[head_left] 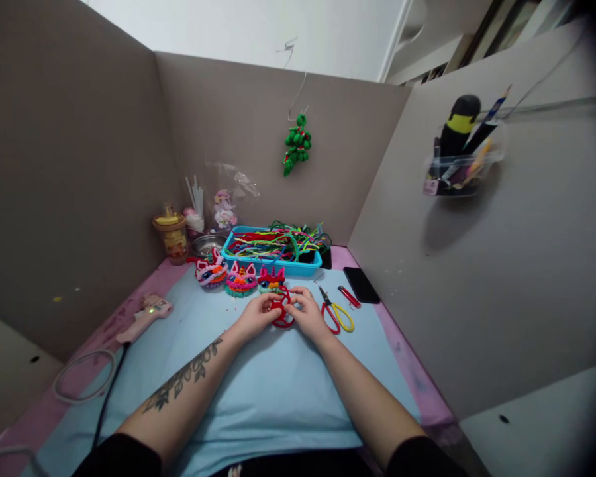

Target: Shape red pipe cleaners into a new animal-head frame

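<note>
My left hand (259, 311) and my right hand (306, 314) are both closed on a red pipe-cleaner piece (283, 322), one at each side of it. It is bent into open loops, and my fingers hide part of it. Just beyond my hands three finished-looking pipe-cleaner animal heads stand in a row: one pink and white (211, 271), one pink and orange (241, 281), one red and teal (271, 278). To the right of my right hand lie scissors (346, 319) with one red and one yellow handle.
A blue tray (273, 265) of coloured pipe cleaners stands behind the heads. At right are a red cutter (349, 297) and a black phone (361, 285). A pink glue gun (146, 318) with its cord lies left, below a drink cup (171, 238). Grey panels enclose the table.
</note>
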The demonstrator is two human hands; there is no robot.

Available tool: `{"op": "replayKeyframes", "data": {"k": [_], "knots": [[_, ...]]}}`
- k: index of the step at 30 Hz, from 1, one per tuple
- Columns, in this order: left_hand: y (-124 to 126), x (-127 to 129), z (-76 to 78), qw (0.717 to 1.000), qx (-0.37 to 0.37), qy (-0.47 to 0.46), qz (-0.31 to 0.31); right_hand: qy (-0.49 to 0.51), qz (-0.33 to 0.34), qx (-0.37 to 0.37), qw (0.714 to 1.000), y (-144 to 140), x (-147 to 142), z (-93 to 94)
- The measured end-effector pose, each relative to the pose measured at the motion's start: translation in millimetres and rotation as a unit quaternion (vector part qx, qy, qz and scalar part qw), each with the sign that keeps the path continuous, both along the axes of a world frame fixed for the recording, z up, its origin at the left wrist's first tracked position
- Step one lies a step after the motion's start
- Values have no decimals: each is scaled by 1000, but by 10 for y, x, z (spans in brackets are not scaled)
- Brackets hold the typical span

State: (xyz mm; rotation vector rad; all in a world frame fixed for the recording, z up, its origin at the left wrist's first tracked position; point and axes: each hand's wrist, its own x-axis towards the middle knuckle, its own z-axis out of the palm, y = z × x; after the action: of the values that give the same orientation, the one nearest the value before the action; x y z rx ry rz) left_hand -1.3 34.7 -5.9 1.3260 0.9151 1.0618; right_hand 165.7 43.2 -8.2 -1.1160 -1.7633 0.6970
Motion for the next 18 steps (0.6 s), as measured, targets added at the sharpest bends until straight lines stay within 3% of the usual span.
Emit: {"op": "replayKeyframes", "data": {"k": [5,18], "knots": [[-1,-1,-11,1000,14,12,1,15,9,-67,998,101,18,-114],[-36,-3,-28,997,51,42,-44,24,90,-76,993,54,15,-132]]}}
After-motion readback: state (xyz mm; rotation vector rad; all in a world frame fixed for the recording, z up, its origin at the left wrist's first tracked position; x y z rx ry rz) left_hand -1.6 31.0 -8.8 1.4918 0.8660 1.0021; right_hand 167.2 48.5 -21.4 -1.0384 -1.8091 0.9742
